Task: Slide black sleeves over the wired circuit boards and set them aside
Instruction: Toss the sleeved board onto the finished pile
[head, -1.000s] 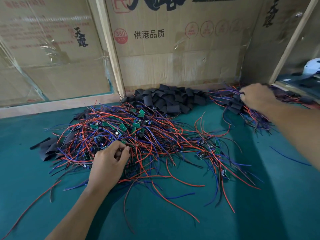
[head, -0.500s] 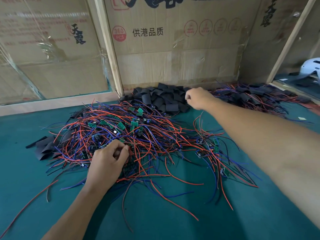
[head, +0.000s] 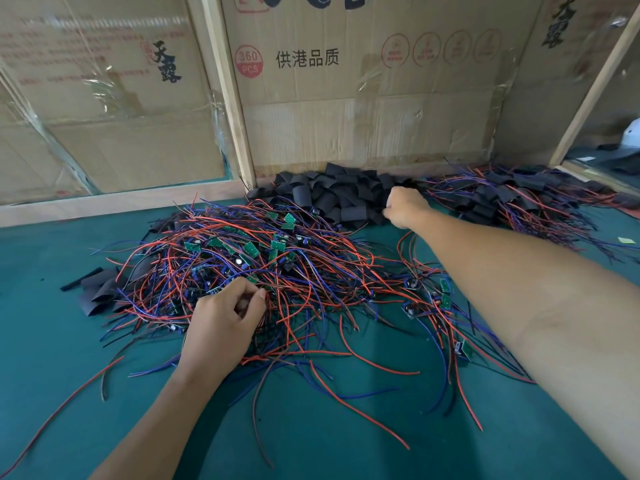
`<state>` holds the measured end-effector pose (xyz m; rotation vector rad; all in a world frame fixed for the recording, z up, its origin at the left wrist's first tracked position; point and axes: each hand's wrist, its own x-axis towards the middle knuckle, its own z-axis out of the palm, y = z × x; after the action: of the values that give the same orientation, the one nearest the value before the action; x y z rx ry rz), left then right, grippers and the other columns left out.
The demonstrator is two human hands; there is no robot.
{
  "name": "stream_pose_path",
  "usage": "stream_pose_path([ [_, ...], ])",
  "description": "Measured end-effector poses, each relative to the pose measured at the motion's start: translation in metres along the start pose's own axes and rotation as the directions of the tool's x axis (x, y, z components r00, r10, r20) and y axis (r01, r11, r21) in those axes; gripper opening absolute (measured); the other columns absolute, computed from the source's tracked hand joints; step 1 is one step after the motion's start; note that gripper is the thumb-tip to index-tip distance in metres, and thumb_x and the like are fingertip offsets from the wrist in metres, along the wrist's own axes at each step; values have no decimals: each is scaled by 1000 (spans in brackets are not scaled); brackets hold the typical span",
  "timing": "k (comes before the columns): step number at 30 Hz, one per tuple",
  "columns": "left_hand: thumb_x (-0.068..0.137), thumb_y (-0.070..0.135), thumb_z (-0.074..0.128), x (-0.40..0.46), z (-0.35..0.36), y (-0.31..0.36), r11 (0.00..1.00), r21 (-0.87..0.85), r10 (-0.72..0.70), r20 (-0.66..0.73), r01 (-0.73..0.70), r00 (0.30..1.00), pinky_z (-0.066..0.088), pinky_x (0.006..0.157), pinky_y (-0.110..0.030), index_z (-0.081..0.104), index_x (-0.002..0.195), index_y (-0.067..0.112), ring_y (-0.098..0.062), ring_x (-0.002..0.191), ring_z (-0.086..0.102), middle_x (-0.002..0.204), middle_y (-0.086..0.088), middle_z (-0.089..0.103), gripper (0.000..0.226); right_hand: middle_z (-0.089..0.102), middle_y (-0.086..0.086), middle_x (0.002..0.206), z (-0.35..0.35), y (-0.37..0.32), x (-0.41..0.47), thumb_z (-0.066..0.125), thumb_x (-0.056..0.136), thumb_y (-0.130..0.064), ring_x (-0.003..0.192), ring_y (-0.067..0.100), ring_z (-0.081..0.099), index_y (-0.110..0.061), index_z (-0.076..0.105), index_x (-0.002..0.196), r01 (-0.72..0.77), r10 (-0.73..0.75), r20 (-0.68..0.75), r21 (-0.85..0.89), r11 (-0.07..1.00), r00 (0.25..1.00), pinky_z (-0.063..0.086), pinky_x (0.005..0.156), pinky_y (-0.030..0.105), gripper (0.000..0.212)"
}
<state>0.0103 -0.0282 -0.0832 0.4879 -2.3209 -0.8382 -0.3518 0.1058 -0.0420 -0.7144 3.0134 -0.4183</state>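
Green felt tabletop (head: 311,445) | left hand (head: 221,327) pinches into tangled red-and-blue wired green circuit boards (head: 277,271), likely singling one out | right hand (head: 403,207) reaches far heap of flat black sleeves (head: 332,195), fingers curled, hold unclear | sleeved boards (head: 502,199) piled far right, set aside

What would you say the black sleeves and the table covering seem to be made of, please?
The black sleeves look like matte, thin plastic or rubber tubing, probably heat-shrink: they lie flattened and creased. The table covering looks like dull green felt or rubbery matting; no shine shows.
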Motion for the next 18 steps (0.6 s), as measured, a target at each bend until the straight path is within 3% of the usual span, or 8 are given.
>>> stream_pose_path([
  [2,98,25,60,0,-1,0,1000,-2,-6,2,6,1000,24,40,-15,56,72,29,-9,39,34,54,1,51,27,61,17,90,-4,-3,-2,61,93,-14,75,33,58,-7,64,91,-36,35,-76,-16,999,997,42,64,34,8],
  [5,98,26,60,0,-2,1,1000,3,-5,4,5,1000,25,40,-15,56,73,29,-9,40,36,54,3,52,26,67,17,104,-22,-9,-13,60,93,-19,91,36,65,-8,66,102,-86,82,-280,-2,996,957,46,67,36,15],
  [8,97,26,61,0,-2,3,1000,20,-10,-3,11,1000,26,41,-18,56,72,30,-11,41,37,55,0,52,26,66,14,99,-45,-34,-45,57,92,-20,97,35,65,-9,65,98,-27,71,-387,119,993,919,44,67,36,15],
  [10,95,25,63,0,-4,6,999,35,-1,-28,2,1000,28,44,-22,56,76,28,-13,43,37,56,-1,51,22,67,8,91,-51,-63,-84,58,87,-22,89,32,65,-16,65,91,99,8,-359,277,956,933,45,66,34,10],
  [13,89,29,71,-1,-5,12,998,66,17,-34,-15,999,36,49,-30,55,96,24,-15,45,40,54,-2,45,18,67,-7,73,-40,-95,-165,63,82,-27,69,18,63,-24,64,80,289,-183,-250,499,817,951,50,62,30,3],
  [15,86,39,75,-3,-8,16,989,148,13,-6,-12,1000,41,53,-35,51,109,25,-13,48,46,55,4,44,36,64,-10,64,-31,-103,-208,67,80,-27,60,8,59,-26,63,74,327,-270,-184,551,768,945,47,57,27,7],
  [18,82,55,70,-8,-13,27,957,277,82,5,-81,997,42,54,-33,52,117,27,-11,53,51,62,8,48,48,63,-10,60,-16,-103,-244,67,77,-26,58,9,59,-24,62,73,281,-264,-120,608,743,957,47,57,28,7],
])
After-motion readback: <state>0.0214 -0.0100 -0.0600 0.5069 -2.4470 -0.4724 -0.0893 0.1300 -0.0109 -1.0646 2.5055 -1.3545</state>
